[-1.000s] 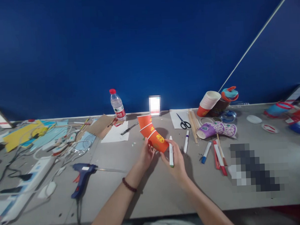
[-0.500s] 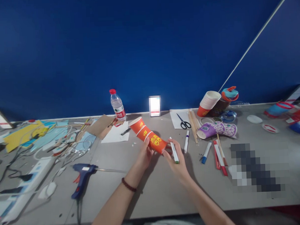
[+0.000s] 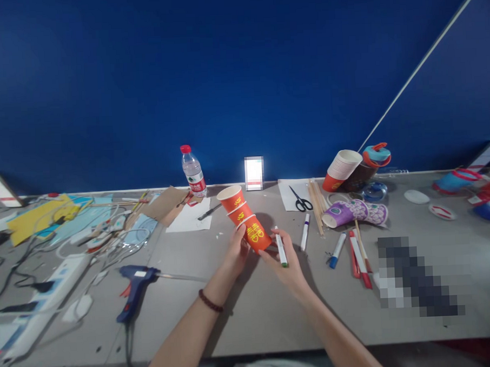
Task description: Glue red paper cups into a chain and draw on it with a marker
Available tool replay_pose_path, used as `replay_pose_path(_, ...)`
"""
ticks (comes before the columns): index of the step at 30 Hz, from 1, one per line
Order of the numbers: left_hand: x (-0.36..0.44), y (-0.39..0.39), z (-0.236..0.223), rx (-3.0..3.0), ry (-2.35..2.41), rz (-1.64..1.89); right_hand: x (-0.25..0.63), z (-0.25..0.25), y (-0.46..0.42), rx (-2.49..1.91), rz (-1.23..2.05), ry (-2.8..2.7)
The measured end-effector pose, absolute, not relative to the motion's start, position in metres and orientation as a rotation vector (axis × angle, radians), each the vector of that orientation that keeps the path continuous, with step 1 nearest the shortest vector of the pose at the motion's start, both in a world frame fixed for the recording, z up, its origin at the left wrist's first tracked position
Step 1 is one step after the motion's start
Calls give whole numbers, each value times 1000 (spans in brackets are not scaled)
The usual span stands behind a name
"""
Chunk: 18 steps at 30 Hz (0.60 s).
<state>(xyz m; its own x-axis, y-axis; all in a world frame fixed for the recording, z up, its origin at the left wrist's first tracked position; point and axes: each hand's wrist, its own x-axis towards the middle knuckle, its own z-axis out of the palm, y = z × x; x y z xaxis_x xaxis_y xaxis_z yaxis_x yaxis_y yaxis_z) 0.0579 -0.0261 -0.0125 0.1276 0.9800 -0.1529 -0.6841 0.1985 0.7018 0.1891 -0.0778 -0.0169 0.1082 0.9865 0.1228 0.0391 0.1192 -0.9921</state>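
Observation:
Several red-orange paper cups [image 3: 253,233], joined end to end in a bent row, are held above the table. My left hand [image 3: 236,249] is closed around the lowest cup from the left. My right hand [image 3: 285,260] grips a white marker [image 3: 281,248] with a green end, its fingertips at the base of the same cup. The open mouth of the top cup faces up and to the left. A similar bent row of purple patterned cups [image 3: 354,213] lies on the table to the right.
A blue glue gun [image 3: 136,288] lies left, near a power strip [image 3: 51,305] and tangled cables. Behind stand a water bottle [image 3: 193,172] and stacked paper cups [image 3: 342,171]. Scissors [image 3: 301,200], wooden sticks [image 3: 316,207], a purple-capped marker [image 3: 305,232] and a blue-capped marker [image 3: 337,251] lie right.
The row of red cups has tilted more upright, its top end swinging up and to the right. Both hands stay on it, and the marker remains in my right hand.

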Motion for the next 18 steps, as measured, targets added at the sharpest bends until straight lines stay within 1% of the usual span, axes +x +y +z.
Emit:
replay_pose_path(4,56,-26,-11,544,687,1276,188,-13,-79,-1215,1049,-1184)
replay_pose_path(10,55,-20,-16,467,731,1333,185,-4,-79,-1153,1205,-897)
replay_pose_path(14,56,-23,-17,565,674,1284,185,-3,-77,-1149,1240,-829)
replay_pose_path(18,58,-29,-16,763,631,1263,186,-7,-77,-1171,1190,-869)
